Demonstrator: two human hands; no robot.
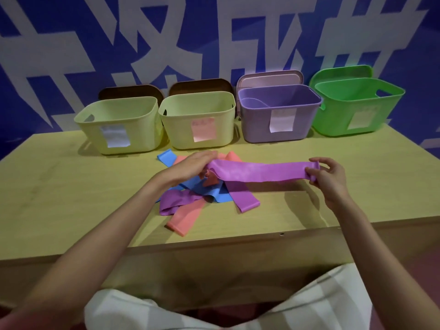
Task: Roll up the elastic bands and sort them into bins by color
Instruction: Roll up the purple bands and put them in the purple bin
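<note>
A purple elastic band (259,171) is stretched flat above the table between my hands. My right hand (327,178) pinches its right end, where a small roll has begun. My left hand (192,163) holds the left end, fingers mostly straight over it. Under the band lies a pile: other purple bands (245,198), blue bands (215,195) and salmon-pink bands (188,217). Along the back stand four bins: two pale yellow bins (119,126) (198,120), a purple bin (278,115) and a green bin (357,106).
Each bin has a paper label on its front and a lid leaning behind it. The wooden table (59,186) ends in a front edge near my lap. A blue wall with white shapes stands behind the bins.
</note>
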